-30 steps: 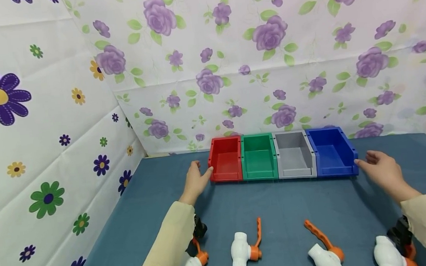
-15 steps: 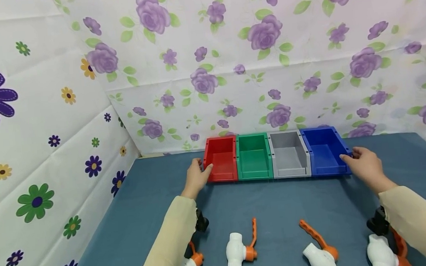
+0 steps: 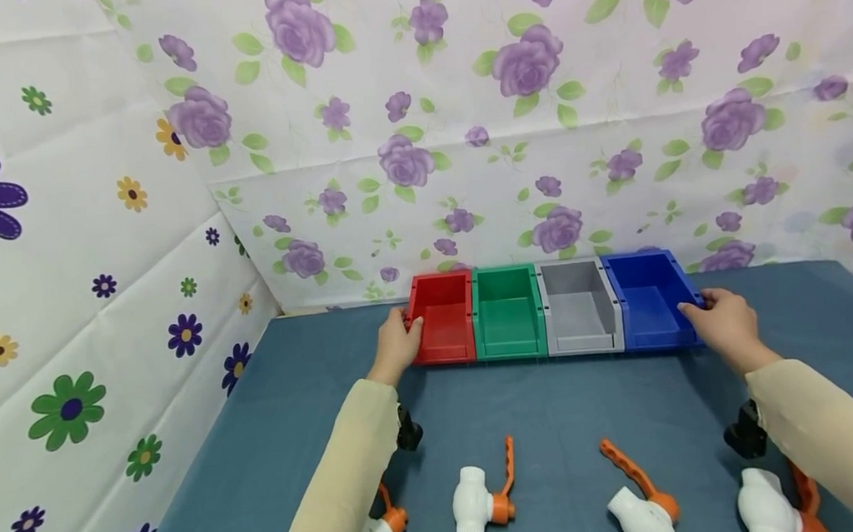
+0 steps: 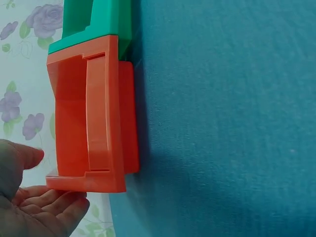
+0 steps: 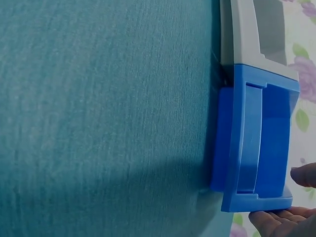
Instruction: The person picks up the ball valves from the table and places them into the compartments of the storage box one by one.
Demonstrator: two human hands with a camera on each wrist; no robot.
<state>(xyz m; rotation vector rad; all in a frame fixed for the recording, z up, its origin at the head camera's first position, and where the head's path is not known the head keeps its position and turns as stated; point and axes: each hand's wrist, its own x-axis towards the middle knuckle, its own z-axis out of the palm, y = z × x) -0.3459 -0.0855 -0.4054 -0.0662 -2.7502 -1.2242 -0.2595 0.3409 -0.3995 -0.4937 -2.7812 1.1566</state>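
A row of plastic storage bins stands at the back of the table: red (image 3: 444, 350), green (image 3: 511, 344), grey (image 3: 585, 342) and blue (image 3: 661, 333). My left hand (image 3: 397, 348) touches the outer left wall of the red bin with extended fingers (image 4: 59, 210); its thumb stays apart from the rim in the left wrist view. At the other end, my right hand (image 3: 728, 327) has its fingers (image 5: 276, 222) against the outer wall of the blue bin, thumb also apart. Part of the right hand lies outside the right wrist view.
Several white ball valves with orange handles lie on the blue-green tablecloth nearer me, such as one valve (image 3: 471, 506) at centre left and another valve (image 3: 642, 518) at centre right. Flowered cloth (image 3: 396, 68) hangs right behind the bins.
My right hand has moved left against the blue bin, its thumb now over that bin's edge. My left hand sits slightly closer round the red bin's side. The head view has shifted a little.
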